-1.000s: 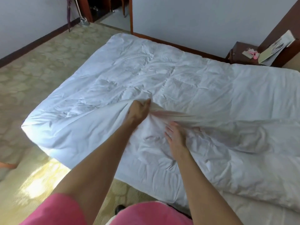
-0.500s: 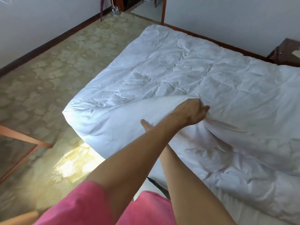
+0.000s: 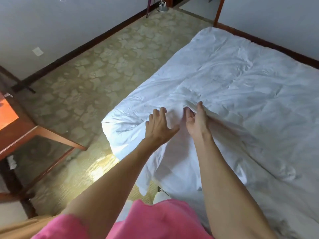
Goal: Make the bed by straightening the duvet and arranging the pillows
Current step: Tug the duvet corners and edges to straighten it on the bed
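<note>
A white, wrinkled duvet (image 3: 241,94) covers the bed and fills the right half of the head view. Its near left corner hangs over the bed's edge. My left hand (image 3: 158,125) lies spread on the duvet close to that corner, fingers straight. Just to its right, my right hand (image 3: 196,120) pinches a raised fold of the duvet between thumb and fingers. No pillow is in view.
Patterned carpet (image 3: 107,66) runs along the left of the bed. A wooden table with a glass shelf (image 3: 43,135) stands at the left edge. White walls with dark skirting close the room. A doorway (image 3: 195,6) opens at the top.
My left hand let go of the fold and now lies flat near the corner. My right hand came out from under my left arm and took the fold. The view swung left.
</note>
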Demonstrator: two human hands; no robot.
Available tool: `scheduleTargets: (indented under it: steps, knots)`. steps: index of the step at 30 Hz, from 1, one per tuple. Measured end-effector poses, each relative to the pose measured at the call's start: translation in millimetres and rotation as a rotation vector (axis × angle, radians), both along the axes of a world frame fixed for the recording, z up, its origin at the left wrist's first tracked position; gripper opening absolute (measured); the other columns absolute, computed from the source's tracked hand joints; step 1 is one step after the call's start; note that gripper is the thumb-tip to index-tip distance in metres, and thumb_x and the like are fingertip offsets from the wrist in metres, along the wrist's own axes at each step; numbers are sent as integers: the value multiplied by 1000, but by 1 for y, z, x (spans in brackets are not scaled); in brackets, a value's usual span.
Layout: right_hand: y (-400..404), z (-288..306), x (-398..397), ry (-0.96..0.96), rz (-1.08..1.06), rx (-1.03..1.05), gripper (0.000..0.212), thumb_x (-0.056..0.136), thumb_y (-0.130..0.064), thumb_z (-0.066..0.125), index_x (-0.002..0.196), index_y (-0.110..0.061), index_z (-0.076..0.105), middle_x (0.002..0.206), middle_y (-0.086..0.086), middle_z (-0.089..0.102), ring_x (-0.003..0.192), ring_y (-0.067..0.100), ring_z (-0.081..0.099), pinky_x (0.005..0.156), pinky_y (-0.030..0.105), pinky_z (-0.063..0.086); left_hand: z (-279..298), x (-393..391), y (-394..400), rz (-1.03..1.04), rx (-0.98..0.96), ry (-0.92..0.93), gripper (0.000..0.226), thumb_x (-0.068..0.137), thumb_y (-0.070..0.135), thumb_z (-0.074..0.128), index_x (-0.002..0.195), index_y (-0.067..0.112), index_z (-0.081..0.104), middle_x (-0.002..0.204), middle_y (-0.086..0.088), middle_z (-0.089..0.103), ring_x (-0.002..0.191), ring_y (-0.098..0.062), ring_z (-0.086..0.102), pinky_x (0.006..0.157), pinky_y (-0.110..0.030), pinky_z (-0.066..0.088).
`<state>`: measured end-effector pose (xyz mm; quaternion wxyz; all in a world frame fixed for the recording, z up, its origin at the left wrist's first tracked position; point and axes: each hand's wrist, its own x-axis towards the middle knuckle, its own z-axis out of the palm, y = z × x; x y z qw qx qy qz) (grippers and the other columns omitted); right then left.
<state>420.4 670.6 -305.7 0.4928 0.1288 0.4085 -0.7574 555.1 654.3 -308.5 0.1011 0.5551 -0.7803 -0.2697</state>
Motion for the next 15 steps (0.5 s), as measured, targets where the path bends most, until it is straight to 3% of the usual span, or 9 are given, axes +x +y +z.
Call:
scheduleTargets:
  steps: [2, 4, 7, 9, 12, 15]
  knots:
    - [-6, 1, -4, -10, -49, -8, 28, 101, -27, 55, 117, -5, 61, 89, 5, 74, 71, 9, 74, 61, 20, 57, -19, 5, -13, 4, 184, -142, 77, 74, 67, 64, 126, 16, 38, 125, -6, 43, 118, -33, 45, 95, -49, 42]
    - [-13, 4, -8, 31, -34, 12, 23, 101, -27, 56, 109, -7, 62, 78, 1, 76, 70, 8, 74, 61, 19, 57, -30, 0, -28, -13, 245, -212, 83, 77, 74, 56, 131, 14, 37, 132, -8, 43, 125, -34, 43, 100, -52, 37]
    - [-23, 1, -9, 97, -22, 100, 21, 99, -29, 58, 111, -12, 63, 90, -1, 73, 77, 6, 72, 62, 18, 57, -36, -13, -51, -126, 123, -278, 48, 97, 52, 43, 128, 16, 47, 129, -9, 47, 125, -33, 46, 99, -49, 33]
    - [-25, 2, -7, 153, -22, 156, 26, 98, -33, 59, 116, -14, 62, 101, 0, 71, 86, 8, 70, 68, 19, 57, -33, -18, -66, -219, 51, -242, 31, 100, 32, 43, 122, 15, 55, 126, -9, 53, 122, -32, 50, 96, -45, 36]
    - [-25, -1, -1, 276, -60, 180, 34, 94, -35, 65, 121, -14, 62, 111, 1, 72, 95, 12, 72, 81, 25, 57, -17, -15, -99, -198, 208, -35, 27, 95, 25, 47, 110, 9, 64, 116, -15, 63, 112, -37, 58, 84, -38, 43]
    - [-25, -2, 29, 485, -13, 322, 25, 90, -39, 70, 94, -15, 63, 80, -2, 67, 66, 11, 60, 64, 24, 49, 8, -12, -138, -267, 245, 52, 19, 91, 21, 48, 79, 11, 58, 98, -17, 64, 99, -40, 61, 72, -34, 41]
